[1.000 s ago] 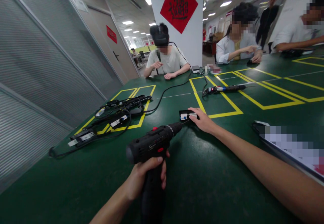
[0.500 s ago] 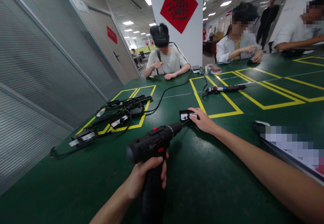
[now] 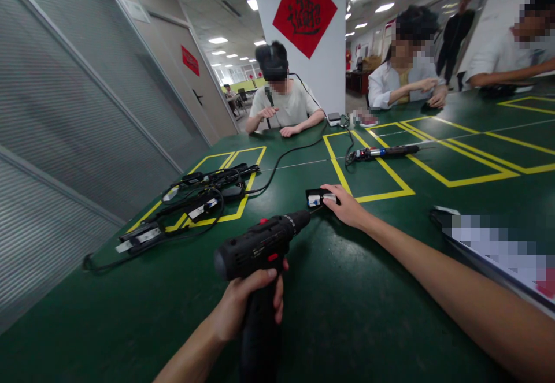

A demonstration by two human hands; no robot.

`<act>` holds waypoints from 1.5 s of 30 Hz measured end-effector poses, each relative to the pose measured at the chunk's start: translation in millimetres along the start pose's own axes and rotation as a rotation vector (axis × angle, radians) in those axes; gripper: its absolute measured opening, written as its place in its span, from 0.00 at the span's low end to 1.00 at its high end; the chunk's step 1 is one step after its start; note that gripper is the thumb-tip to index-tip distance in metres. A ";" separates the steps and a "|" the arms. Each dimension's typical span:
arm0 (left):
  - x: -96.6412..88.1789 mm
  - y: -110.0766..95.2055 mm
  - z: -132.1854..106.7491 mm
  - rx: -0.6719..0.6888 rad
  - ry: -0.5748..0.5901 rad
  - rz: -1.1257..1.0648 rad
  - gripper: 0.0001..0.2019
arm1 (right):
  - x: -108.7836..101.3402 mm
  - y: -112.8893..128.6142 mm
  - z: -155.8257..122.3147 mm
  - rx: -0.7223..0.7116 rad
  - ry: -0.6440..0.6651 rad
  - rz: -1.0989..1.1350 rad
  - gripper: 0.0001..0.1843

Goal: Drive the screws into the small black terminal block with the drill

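My left hand [image 3: 255, 293] is wrapped round the handle of a black cordless drill [image 3: 255, 247] with red buttons. Its thin bit points away to the right and reaches the near side of a small black box-like part [image 3: 311, 193] with a white and blue face. Whether the bit touches that part I cannot tell. Fingers of my right hand [image 3: 344, 207] are closed over the right end of the black part and hold it against the green table [image 3: 347, 290]. My right fingertips are partly hidden behind the part.
Black devices with cables [image 3: 203, 195] lie on the left within yellow tape. A pen-shaped electric tool [image 3: 384, 152] rests further back on the right. Near the right edge is a dark-rimmed tray-like object [image 3: 442, 227], partly blurred out. Several people sit around the table.
Both hands, the drill and the black part hold nearly the same place. The whole view has shifted very slightly.
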State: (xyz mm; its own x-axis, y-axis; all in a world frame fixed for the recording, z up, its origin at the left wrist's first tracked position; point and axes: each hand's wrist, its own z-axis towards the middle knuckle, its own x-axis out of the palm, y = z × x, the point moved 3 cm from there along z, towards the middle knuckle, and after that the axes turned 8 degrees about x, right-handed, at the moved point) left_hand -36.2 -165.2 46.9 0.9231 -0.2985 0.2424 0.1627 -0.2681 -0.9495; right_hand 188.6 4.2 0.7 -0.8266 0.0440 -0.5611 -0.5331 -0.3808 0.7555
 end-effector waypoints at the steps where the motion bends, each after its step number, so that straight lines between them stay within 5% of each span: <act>1: -0.6 0.2 -0.1 0.001 0.006 -0.002 0.14 | -0.1 0.0 -0.1 -0.001 -0.001 0.001 0.18; 45: 0.3 -1.2 -1.2 0.005 0.033 -0.001 0.13 | -5.5 6.5 -1.0 0.023 0.036 -0.008 0.17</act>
State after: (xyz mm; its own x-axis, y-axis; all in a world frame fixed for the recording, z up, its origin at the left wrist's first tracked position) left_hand -36.5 -166.1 48.3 0.9108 -0.3284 0.2501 0.1658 -0.2639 -0.9502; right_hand 189.8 0.5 8.4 -0.8154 0.0133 -0.5788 -0.5440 -0.3596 0.7581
